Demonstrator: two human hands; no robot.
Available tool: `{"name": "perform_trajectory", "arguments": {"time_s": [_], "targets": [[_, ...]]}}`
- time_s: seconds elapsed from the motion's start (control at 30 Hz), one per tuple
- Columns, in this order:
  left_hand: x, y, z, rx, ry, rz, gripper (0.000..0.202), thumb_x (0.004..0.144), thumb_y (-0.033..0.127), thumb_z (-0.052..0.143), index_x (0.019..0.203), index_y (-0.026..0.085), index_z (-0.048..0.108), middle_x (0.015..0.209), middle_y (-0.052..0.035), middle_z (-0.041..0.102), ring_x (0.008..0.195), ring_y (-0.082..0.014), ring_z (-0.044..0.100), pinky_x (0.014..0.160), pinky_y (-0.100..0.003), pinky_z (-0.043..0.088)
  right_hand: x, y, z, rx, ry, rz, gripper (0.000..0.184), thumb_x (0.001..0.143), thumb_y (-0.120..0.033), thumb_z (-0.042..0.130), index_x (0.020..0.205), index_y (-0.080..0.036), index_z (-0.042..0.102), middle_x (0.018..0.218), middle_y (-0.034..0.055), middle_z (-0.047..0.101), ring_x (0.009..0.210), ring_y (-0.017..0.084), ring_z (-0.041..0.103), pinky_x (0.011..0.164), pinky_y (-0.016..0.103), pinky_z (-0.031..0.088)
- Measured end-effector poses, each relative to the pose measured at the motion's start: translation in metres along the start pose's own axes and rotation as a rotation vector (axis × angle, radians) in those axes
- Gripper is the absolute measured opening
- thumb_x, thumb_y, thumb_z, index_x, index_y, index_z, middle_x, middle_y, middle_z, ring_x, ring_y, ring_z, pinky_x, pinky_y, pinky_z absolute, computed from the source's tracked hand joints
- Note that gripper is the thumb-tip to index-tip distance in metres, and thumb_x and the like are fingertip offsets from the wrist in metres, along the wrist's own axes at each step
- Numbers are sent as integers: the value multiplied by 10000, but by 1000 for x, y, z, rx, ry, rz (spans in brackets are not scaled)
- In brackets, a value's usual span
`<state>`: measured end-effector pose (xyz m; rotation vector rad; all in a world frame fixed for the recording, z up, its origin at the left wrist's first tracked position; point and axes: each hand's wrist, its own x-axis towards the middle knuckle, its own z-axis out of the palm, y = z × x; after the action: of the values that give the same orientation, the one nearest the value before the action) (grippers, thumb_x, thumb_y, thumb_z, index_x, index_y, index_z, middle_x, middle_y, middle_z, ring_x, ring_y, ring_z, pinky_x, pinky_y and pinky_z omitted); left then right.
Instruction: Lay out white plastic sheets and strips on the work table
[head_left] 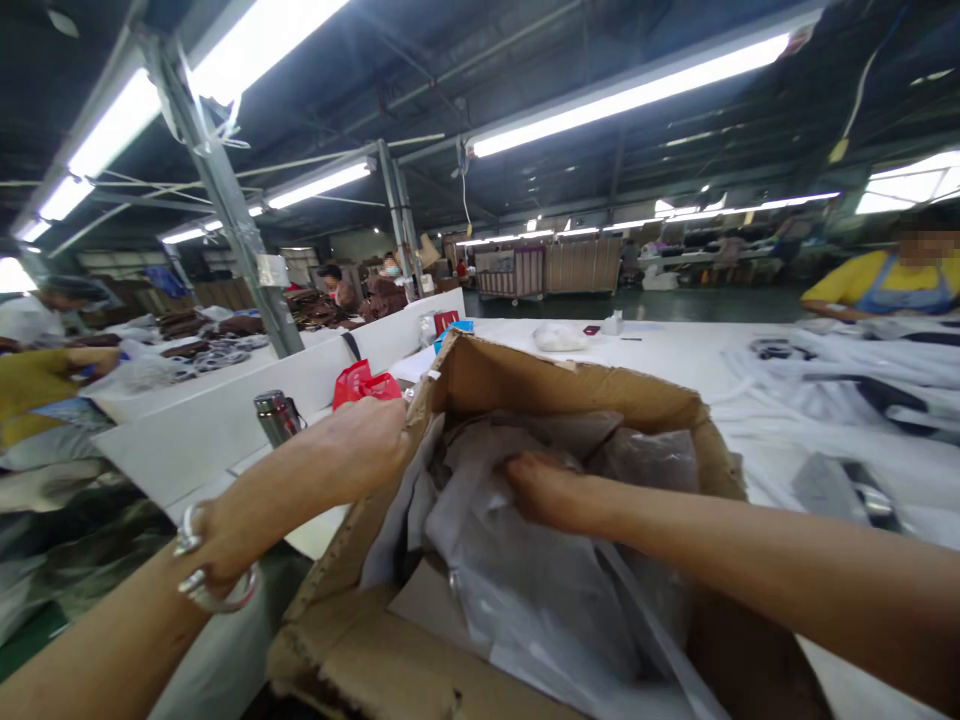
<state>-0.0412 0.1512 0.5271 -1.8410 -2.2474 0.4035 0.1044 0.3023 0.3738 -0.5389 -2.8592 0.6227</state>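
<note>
An open cardboard box with worn, ragged edges takes up the middle of the view. My left hand, a bracelet on its wrist, is closed on the box's left rim. Inside the box lies crumpled translucent plastic, probably bags, with some loose pieces of cardboard at its left. My right hand reaches into the box from the right, its fingers curled closed into the plastic. Its fingertips are hidden in the folds.
A white table extends behind the box. Left of the box stand a metal flask and a red bag. On the right are pale strips of material and a metal tape dispenser-like object. Co-workers sit at both sides.
</note>
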Motion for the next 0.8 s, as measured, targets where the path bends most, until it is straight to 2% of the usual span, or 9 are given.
{"name": "perform_trajectory", "arguments": {"time_s": [0.07,0.13,0.23,0.33,0.53,0.67,0.8], "targets": [[1,-4,5,-15,-3,-28,303,885,149,379,990,148,663,784,-82,658,715,-201,631,763,-341,492,5,10,-22,30,34,69,184,699,-122,606,840,-183,706,878,92,738,860,294,685,710,344,516],[2,-8,9,-27,4,-54,306,895,158,368,968,131,664,753,-85,644,705,-208,629,761,-352,489,7,20,-42,106,93,132,196,719,-185,620,898,-190,700,881,71,731,807,262,680,657,307,505],[1,-10,11,-41,20,-48,293,891,149,383,970,128,664,826,-101,656,804,-226,634,827,-363,472,4,31,-59,456,180,194,197,701,-214,640,893,-205,684,809,21,711,714,210,644,611,274,489],[1,-11,10,-58,26,-7,299,888,131,393,1019,160,660,919,-89,667,885,-210,628,877,-333,454,-7,33,-66,799,214,171,164,656,-220,680,818,-194,673,735,-3,684,675,186,600,616,271,488],[4,-13,14,-55,2,-69,308,874,139,372,915,113,677,739,-88,646,725,-210,641,775,-355,489,-25,21,-80,967,228,113,207,674,-214,724,875,-185,683,765,4,697,728,188,606,664,274,499],[1,-18,19,-55,-4,-77,269,839,156,426,859,117,692,756,-104,657,732,-224,644,775,-369,492,-36,16,-95,1110,223,89,310,652,-223,798,934,-191,674,796,13,711,688,178,627,629,268,521],[-1,-23,24,-67,17,-84,264,827,170,436,827,121,695,769,-107,664,722,-222,649,757,-360,492,-47,16,-113,1192,330,75,320,572,-184,856,827,-166,665,730,-5,698,611,140,627,562,220,515]]}}
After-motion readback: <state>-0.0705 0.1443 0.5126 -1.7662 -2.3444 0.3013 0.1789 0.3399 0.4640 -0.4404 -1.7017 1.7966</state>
